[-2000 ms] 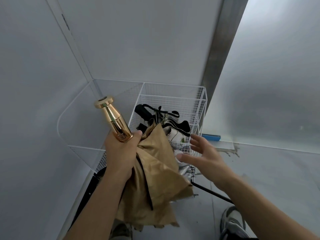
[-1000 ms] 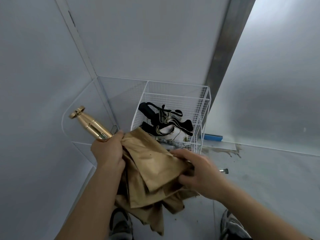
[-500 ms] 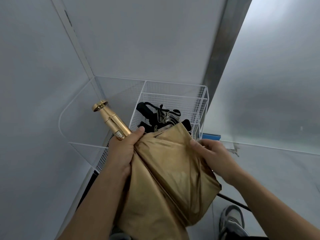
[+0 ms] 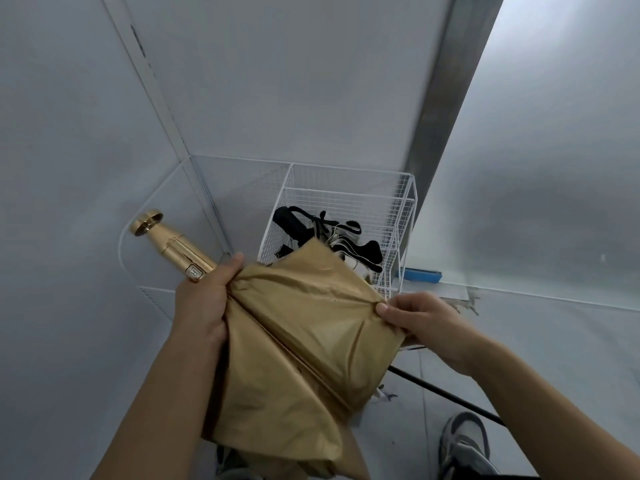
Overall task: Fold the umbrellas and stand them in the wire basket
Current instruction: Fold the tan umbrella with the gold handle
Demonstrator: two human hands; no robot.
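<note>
Two hands are folding a gold umbrella (image 4: 304, 341): left hand (image 4: 202, 303) clutching its neck; right hand (image 4: 420, 320) pinching fabric; wrapping likely next, then the wire basket (image 4: 405, 209)

Umbrella (image 4: 304, 341) before wire basket (image 4: 398, 216)

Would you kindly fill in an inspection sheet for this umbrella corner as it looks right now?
Surface: grey floor, stained by the wall to the right of the basket.
Job's things: gold umbrella held in the air, its cloth loose and not yet wrapped; wire basket in the corner, with a black umbrella and other folded ones inside.
Clutter: blue object by the wall; thin black rod on the floor.
Hands: left hand grips the gold umbrella just below its handle; right hand pinches the cloth's edge.
Cables: nothing seen.
Surroundings: pale walls, metal post behind the basket, a shoe below.
</note>
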